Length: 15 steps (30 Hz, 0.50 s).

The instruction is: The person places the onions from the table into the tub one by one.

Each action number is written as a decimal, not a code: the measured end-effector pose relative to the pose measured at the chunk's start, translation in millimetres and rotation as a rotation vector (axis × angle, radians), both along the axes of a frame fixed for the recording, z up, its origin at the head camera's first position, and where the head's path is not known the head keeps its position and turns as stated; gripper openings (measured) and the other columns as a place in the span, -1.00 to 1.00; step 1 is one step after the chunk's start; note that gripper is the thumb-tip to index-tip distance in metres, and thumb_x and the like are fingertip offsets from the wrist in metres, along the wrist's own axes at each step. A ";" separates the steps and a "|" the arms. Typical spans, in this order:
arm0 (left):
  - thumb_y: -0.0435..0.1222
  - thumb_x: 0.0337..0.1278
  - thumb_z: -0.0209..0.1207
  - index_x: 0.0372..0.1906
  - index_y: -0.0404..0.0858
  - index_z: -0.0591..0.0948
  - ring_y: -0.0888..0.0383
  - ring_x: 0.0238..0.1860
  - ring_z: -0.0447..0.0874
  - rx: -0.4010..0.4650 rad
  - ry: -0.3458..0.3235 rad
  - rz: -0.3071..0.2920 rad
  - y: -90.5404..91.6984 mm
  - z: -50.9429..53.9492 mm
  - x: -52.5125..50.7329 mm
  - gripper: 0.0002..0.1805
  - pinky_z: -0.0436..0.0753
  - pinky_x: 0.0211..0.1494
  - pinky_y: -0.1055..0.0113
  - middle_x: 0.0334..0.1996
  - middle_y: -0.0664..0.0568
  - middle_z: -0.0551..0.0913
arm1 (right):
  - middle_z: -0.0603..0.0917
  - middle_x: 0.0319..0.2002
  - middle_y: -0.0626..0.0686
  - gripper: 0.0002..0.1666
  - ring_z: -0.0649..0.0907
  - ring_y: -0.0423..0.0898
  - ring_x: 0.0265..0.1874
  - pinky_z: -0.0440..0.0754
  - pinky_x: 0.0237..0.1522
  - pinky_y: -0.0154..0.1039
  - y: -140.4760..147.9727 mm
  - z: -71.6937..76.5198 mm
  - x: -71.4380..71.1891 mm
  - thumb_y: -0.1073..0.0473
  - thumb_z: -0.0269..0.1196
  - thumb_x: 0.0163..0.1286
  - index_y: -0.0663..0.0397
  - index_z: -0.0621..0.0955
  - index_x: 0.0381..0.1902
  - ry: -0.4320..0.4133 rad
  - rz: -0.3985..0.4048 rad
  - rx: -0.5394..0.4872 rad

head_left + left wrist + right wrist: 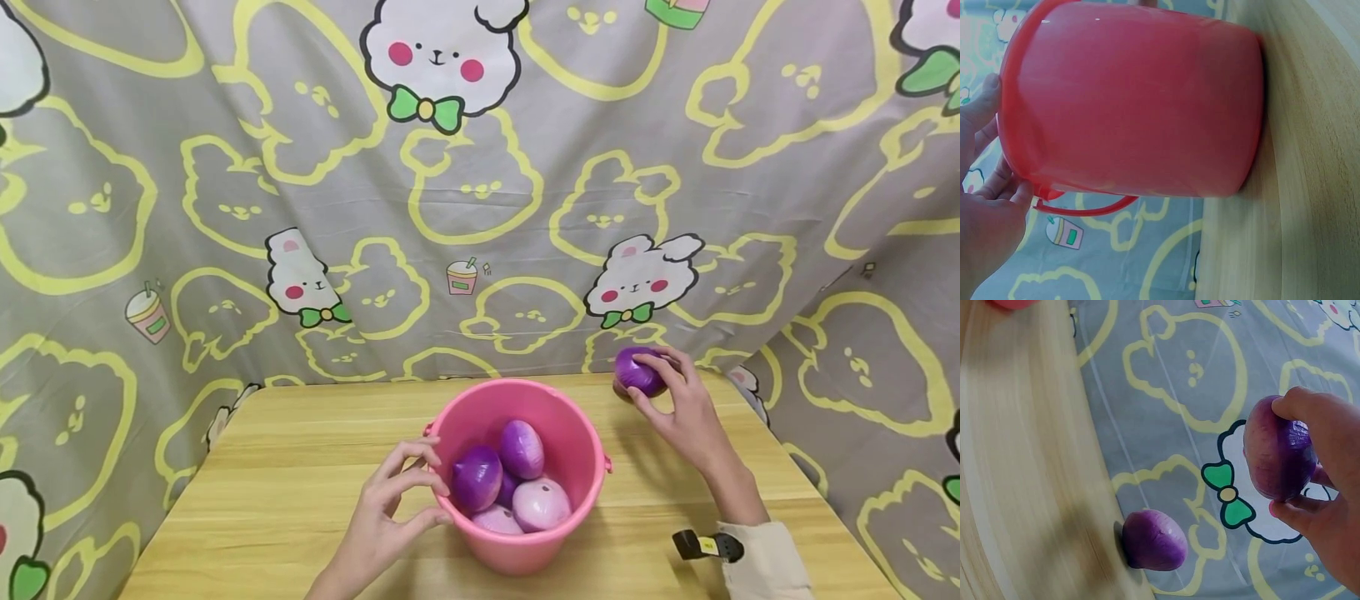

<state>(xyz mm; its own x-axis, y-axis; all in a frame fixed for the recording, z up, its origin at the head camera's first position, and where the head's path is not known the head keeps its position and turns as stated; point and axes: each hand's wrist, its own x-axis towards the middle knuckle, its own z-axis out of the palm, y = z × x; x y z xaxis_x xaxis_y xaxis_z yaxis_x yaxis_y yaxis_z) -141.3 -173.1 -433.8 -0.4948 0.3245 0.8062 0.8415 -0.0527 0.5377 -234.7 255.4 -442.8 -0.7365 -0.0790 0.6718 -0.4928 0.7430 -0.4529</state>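
Note:
A pink bucket (517, 537) stands upright on the wooden table, with several onions (480, 477) inside, some deep purple and some pale. My left hand (393, 504) holds the bucket's left rim, thumb toward the front and bent fingers farther back. In the left wrist view the thumb and fingers meet the rim. To the right of the bucket, my right hand (686, 408) grips a purple onion (1279, 450) between thumb and fingers, above the table's back edge. Another purple onion (1155, 540) lies on the table below it, mostly hidden in the head view.
The wooden table (300, 467) ends against a grey curtain (480, 208) with cartoon figures, which also hangs along both sides. The bucket's handle (1091, 209) hangs down along its outside. A black strap (708, 546) sits by the right sleeve.

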 end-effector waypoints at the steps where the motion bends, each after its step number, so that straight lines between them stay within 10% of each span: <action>1: -0.46 -0.03 0.49 -0.20 -0.30 0.67 -0.16 0.33 0.44 0.000 0.000 0.000 0.6 1.9 0.9 -0.73 0.44 0.54 0.12 -0.02 -0.18 0.52 | 0.37 0.36 0.30 -0.37 0.48 0.33 0.23 0.60 0.11 0.45 0.3 0.2 1.1 0.28 0.50 0.22 -0.03 0.60 0.26 0.003 -0.003 -0.006; 15: -0.47 -0.04 0.49 -0.18 -0.28 0.68 -0.27 0.32 0.42 -0.007 -0.005 -0.007 -2.5 -6.0 -2.8 -0.71 0.43 0.55 0.10 -0.01 -0.22 0.51 | 0.39 0.34 0.33 -0.36 0.49 0.27 0.22 0.62 0.06 0.33 0.8 7.1 8.1 0.30 0.53 0.17 0.00 0.62 0.22 0.029 -0.013 -0.007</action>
